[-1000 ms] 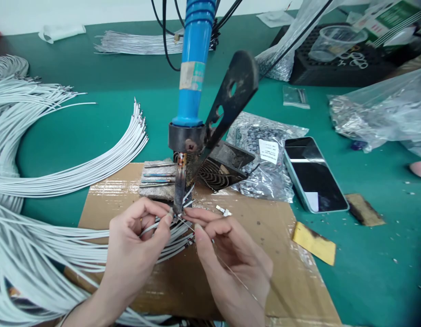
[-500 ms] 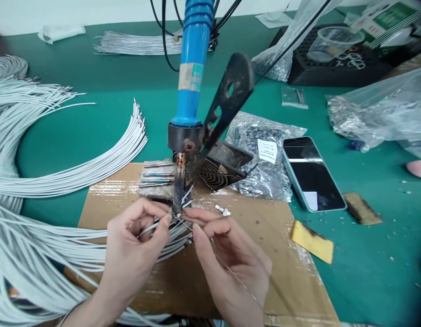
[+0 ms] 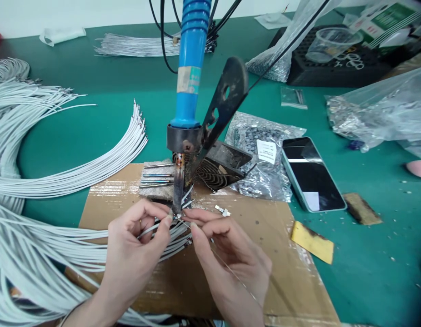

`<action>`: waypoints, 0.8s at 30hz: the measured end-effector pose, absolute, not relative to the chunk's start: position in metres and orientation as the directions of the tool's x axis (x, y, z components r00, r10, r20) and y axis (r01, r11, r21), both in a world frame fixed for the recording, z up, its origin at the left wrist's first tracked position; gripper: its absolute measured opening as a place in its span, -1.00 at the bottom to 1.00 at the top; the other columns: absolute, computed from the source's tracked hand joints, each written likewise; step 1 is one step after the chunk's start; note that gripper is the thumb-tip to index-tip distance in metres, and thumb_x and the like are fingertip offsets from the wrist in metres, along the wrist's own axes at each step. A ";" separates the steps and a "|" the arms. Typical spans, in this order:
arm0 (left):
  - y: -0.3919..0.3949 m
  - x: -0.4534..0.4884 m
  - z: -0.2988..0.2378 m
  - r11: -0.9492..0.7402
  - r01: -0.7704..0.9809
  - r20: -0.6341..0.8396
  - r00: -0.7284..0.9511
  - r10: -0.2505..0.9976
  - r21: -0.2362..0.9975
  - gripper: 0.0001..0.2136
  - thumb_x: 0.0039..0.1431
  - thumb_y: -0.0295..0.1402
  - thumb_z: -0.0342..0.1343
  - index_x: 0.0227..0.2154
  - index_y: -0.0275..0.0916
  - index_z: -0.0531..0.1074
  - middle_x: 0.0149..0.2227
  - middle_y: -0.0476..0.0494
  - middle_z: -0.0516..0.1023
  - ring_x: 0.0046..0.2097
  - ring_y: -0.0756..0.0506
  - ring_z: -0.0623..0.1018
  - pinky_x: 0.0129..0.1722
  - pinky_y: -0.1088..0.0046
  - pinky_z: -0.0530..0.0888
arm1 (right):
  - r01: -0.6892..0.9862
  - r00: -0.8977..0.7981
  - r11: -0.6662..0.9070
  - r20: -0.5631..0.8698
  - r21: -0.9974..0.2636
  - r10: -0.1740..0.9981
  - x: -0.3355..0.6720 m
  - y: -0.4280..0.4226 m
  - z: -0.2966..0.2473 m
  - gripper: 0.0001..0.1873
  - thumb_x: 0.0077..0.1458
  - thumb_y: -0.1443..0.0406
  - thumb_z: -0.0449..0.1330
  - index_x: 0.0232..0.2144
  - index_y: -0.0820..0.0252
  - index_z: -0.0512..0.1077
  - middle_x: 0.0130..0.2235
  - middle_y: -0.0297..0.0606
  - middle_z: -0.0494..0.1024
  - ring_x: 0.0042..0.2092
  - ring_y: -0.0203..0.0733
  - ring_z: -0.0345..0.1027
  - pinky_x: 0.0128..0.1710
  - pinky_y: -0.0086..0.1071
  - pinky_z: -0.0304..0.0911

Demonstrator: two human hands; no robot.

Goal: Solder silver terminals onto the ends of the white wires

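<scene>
A blue-handled soldering iron (image 3: 189, 100) points down from a black holder, its tip between the fingertips of both hands. My left hand (image 3: 135, 247) is closed in a pinch on a white cable (image 3: 145, 230), whose end sits right at the iron's tip. A tiny metal part shows there, too small to make out fully. My right hand (image 3: 233, 256) is closed on a thin solder wire (image 3: 238, 279), which runs from the tip down across the palm. Under the hands, more white cable ends lie on a brown cardboard sheet (image 3: 282, 268).
Bundles of white cables (image 3: 60, 175) fill the left side. A grey sponge block with metal pins (image 3: 157, 175) sits behind my left hand. To the right are a plastic bag of small parts (image 3: 261, 154), a phone (image 3: 314, 175) and a yellow pad (image 3: 313, 241).
Both hands keep their grip beside the iron's tip. The iron's handle and black bracket appear shifted very slightly left; little else differs.
</scene>
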State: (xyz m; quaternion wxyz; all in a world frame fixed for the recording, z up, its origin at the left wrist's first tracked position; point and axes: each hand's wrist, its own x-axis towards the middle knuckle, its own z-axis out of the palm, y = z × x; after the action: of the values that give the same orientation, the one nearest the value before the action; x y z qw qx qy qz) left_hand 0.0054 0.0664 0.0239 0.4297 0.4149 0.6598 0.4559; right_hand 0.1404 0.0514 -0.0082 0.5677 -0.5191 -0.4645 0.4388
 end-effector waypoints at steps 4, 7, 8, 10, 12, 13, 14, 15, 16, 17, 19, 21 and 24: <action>0.067 0.007 0.025 0.240 0.124 -0.189 -0.323 0.927 0.963 -0.89 0.05 -0.44 0.33 -0.53 -0.27 0.54 -0.40 -0.04 0.62 -0.50 0.10 0.41 -0.54 0.67 0.29 | 0.000 0.208 0.060 0.059 -0.998 0.976 0.139 0.051 -0.007 -0.79 0.23 0.38 0.31 -0.46 0.11 0.46 -0.17 -0.22 0.74 -0.15 -0.17 0.65 -0.10 -0.35 0.52; 0.069 0.003 0.024 0.243 0.160 -0.191 -0.283 0.940 0.957 -0.90 0.02 -0.46 0.35 -0.52 -0.27 0.55 -0.43 -0.03 0.60 -0.51 0.10 0.42 -0.55 0.69 0.31 | 0.021 0.210 0.049 0.053 -0.999 0.976 0.139 0.052 -0.007 -0.78 0.23 0.37 0.30 -0.47 0.11 0.45 -0.17 -0.20 0.74 -0.16 -0.14 0.66 -0.12 -0.33 0.52; 0.069 0.001 0.024 0.243 0.178 -0.192 -0.261 0.946 0.954 -0.91 0.02 -0.47 0.35 -0.52 -0.27 0.55 -0.46 -0.01 0.58 -0.52 0.10 0.41 -0.55 0.70 0.31 | 0.027 0.203 0.055 0.060 -0.998 0.977 0.140 0.052 -0.008 -0.78 0.23 0.37 0.30 -0.47 0.11 0.45 -0.17 -0.21 0.74 -0.16 -0.15 0.66 -0.12 -0.34 0.52; 0.070 -0.002 0.023 0.237 0.207 -0.193 -0.214 0.958 0.949 -0.91 0.02 -0.48 0.35 -0.51 -0.27 0.56 -0.49 0.01 0.55 -0.54 0.10 0.40 -0.57 0.70 0.32 | 0.039 0.190 0.071 0.077 -0.997 0.979 0.141 0.052 -0.008 -0.78 0.23 0.38 0.30 -0.46 0.11 0.45 -0.18 -0.23 0.74 -0.16 -0.17 0.66 -0.13 -0.38 0.52; 0.069 -0.002 0.022 0.227 0.208 -0.182 -0.215 0.959 0.951 -0.92 0.03 -0.47 0.35 -0.50 -0.26 0.56 -0.48 0.00 0.55 -0.53 0.08 0.42 -0.56 0.68 0.33 | 0.047 0.185 0.083 0.090 -0.995 0.979 0.141 0.052 -0.008 -0.78 0.23 0.40 0.30 -0.46 0.10 0.45 -0.18 -0.26 0.74 -0.17 -0.20 0.66 -0.13 -0.40 0.51; 0.069 -0.001 0.022 0.224 0.198 -0.177 -0.230 0.957 0.954 -0.91 0.03 -0.46 0.35 -0.50 -0.26 0.56 -0.46 -0.01 0.57 -0.52 0.07 0.44 -0.55 0.67 0.34 | 0.050 0.186 0.090 0.097 -0.995 0.978 0.142 0.052 -0.008 -0.78 0.23 0.41 0.30 -0.45 0.10 0.45 -0.18 -0.28 0.74 -0.17 -0.22 0.65 -0.13 -0.42 0.51; 0.068 0.001 0.022 0.221 0.182 -0.170 -0.258 0.951 0.958 -0.91 0.04 -0.46 0.35 -0.51 -0.26 0.56 -0.45 -0.03 0.58 -0.50 0.06 0.45 -0.55 0.66 0.35 | 0.052 0.186 0.098 0.106 -0.994 0.977 0.142 0.052 -0.008 -0.78 0.23 0.42 0.30 -0.45 0.10 0.45 -0.18 -0.29 0.74 -0.18 -0.23 0.65 -0.14 -0.44 0.51; 0.067 0.003 0.023 0.221 0.165 -0.169 -0.283 0.944 0.961 -0.90 0.04 -0.45 0.35 -0.52 -0.26 0.56 -0.43 -0.04 0.60 -0.49 0.05 0.47 -0.54 0.65 0.35 | 0.052 0.185 0.106 0.114 -0.993 0.976 0.141 0.052 -0.008 -0.78 0.22 0.43 0.30 -0.45 0.10 0.46 -0.18 -0.31 0.74 -0.18 -0.25 0.65 -0.14 -0.45 0.50; 0.067 0.004 0.023 0.222 0.152 -0.168 -0.304 0.938 0.963 -0.90 0.05 -0.44 0.34 -0.52 -0.25 0.56 -0.41 -0.06 0.61 -0.47 0.04 0.49 -0.53 0.64 0.35 | 0.053 0.184 0.114 0.122 -0.992 0.975 0.141 0.052 -0.008 -0.78 0.22 0.43 0.31 -0.44 0.09 0.46 -0.19 -0.33 0.74 -0.17 -0.26 0.65 -0.13 -0.47 0.50; 0.066 0.006 0.023 0.224 0.142 -0.170 -0.315 0.934 0.964 -0.90 0.05 -0.45 0.34 -0.52 -0.25 0.56 -0.39 -0.07 0.63 -0.46 0.03 0.50 -0.53 0.63 0.35 | 0.051 0.186 0.119 0.127 -0.992 0.974 0.141 0.052 -0.007 -0.78 0.22 0.44 0.31 -0.44 0.09 0.46 -0.19 -0.34 0.74 -0.17 -0.27 0.65 -0.13 -0.48 0.49; 0.066 0.008 0.024 0.221 0.136 -0.170 -0.313 0.934 0.966 -0.91 0.04 -0.46 0.33 -0.52 -0.24 0.56 -0.37 -0.07 0.64 -0.45 0.03 0.51 -0.53 0.63 0.35 | 0.043 0.196 0.117 0.123 -0.992 0.973 0.141 0.052 -0.007 -0.78 0.22 0.43 0.31 -0.45 0.09 0.47 -0.19 -0.35 0.74 -0.16 -0.27 0.65 -0.12 -0.48 0.49; 0.066 0.009 0.024 0.215 0.125 -0.167 -0.315 0.934 0.969 -0.90 0.04 -0.47 0.34 -0.53 -0.23 0.57 -0.37 -0.06 0.65 -0.45 0.04 0.51 -0.51 0.65 0.38 | 0.038 0.202 0.109 0.114 -0.993 0.973 0.140 0.052 -0.007 -0.78 0.22 0.43 0.32 -0.45 0.10 0.47 -0.20 -0.33 0.74 -0.16 -0.25 0.65 -0.12 -0.46 0.49; 0.066 0.009 0.025 0.211 0.107 -0.167 -0.323 0.932 0.972 -0.90 0.04 -0.49 0.35 -0.53 -0.23 0.57 -0.38 -0.04 0.64 -0.43 0.06 0.53 -0.47 0.69 0.41 | 0.031 0.198 0.112 0.116 -0.993 0.973 0.139 0.052 -0.007 -0.79 0.22 0.43 0.31 -0.45 0.10 0.47 -0.20 -0.30 0.74 -0.16 -0.23 0.65 -0.12 -0.43 0.49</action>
State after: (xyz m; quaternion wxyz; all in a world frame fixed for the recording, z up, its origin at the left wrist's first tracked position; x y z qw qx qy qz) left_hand 0.0091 0.0658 0.0249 0.4243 0.3982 0.6522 0.4859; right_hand 0.1393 0.0525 -0.0069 0.5704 -0.5231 -0.4801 0.4129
